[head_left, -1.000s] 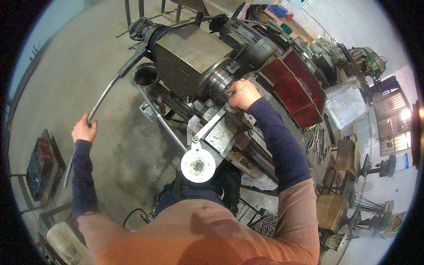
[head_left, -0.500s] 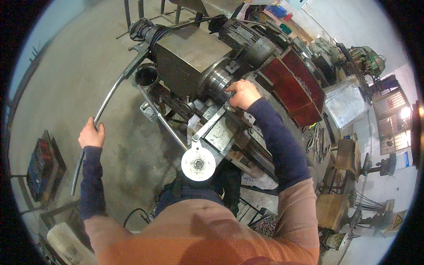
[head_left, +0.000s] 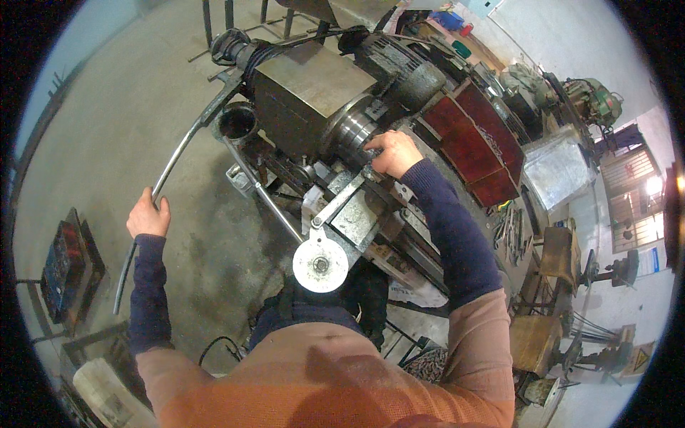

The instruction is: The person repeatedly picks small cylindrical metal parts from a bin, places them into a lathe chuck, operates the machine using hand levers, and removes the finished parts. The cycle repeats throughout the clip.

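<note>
My left hand (head_left: 148, 216) is wrapped round a long bent metal lever (head_left: 173, 162), which runs up to the far left end of a lathe-like machine (head_left: 307, 93). My right hand (head_left: 394, 153) is at the front of the round steel chuck (head_left: 354, 131), its fingers bent and pinched against the chuck face. Whatever lies between those fingertips is hidden. Below this hand sits a metal slide block (head_left: 354, 215). A white round handwheel (head_left: 320, 265) is fixed closer to my body, apart from both hands.
An electric motor (head_left: 403, 68) stands behind the machine. Right of it lies a dark red divided tray (head_left: 477, 146). Several wrenches (head_left: 510, 232) lie on the bench at right. A dark red and black box (head_left: 66, 267) is at far left. A second metal rod (head_left: 275, 207) slants below the machine.
</note>
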A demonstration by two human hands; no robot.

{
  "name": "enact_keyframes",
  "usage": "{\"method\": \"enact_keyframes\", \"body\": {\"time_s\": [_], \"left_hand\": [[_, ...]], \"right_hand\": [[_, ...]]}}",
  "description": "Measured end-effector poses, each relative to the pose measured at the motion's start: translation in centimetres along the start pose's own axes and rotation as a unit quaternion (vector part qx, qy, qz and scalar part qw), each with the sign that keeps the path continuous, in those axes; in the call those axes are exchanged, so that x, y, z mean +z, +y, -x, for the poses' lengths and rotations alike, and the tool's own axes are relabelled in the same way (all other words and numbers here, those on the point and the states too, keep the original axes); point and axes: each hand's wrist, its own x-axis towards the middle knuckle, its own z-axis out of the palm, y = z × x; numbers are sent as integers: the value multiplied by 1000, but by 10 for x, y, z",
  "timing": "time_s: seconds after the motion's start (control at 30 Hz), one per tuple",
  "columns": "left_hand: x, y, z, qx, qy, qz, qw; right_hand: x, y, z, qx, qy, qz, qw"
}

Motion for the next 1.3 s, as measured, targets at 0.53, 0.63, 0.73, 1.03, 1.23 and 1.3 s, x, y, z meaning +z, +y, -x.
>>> {"method": "enact_keyframes", "body": {"time_s": [0.53,0.63,0.73,1.03,1.23,1.3], "left_hand": [[1,3,-2,-21,-20,7,1000],[-3,4,2,-19,-22,8,1000],[0,0,4,-22,-29,9,999],[-60,76,34,358,-32,244,901],[-100,218,83,478,-285,617,556],[-106,245,97,463,-291,652,525]], "right_hand": [[-4,-8,7,-6,37,69,997],[-31,-30,21,-40,86,46,994],[-49,-49,59,-88,166,-108,976],[-32,-81,152,-60,143,-615,773],[-51,-101,164,-122,203,-469,851],[-62,-111,172,-119,239,-397,878]]}}
